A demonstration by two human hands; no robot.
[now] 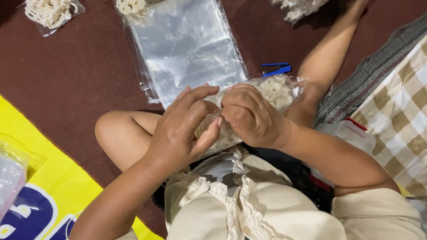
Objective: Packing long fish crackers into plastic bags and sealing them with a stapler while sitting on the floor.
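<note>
Holding: we are gripping a small clear bag of pale ring-shaped crackers with both hands, above the lap.
Left hand: our left hand is wrapping around the near end of the bag, thumb pressing against its side, fingers curling over the top.
Right hand: our right hand is pinching the plastic at the bag's middle, fingers bunching it tight.
Bag axis: the bag is lying on a slant, its long axis running from lower left to upper right; the filled end is pointing up and to the right, sticking out past the right hand.
Bag contents: we are seeing whitish looped crackers packed inside, most clearly at the far end.
Clothing: a cream top with lace trim is filling the nearest part of the view.
Near left: a yellow sheet with blue shapes is lying on the dark red floor, with a bit of clear plastic on its edge.
Near right: a clear box with a red rim is sitting beside a checked cloth.
Just beyond the hands: a blue stapler is lying on the floor, partly hidden by the bag.
Farther: a stack of empty clear bags is lying flat.
Farthest: a filled bag of crackers is resting at the upper left, and another filled bag at the top right.
</note>
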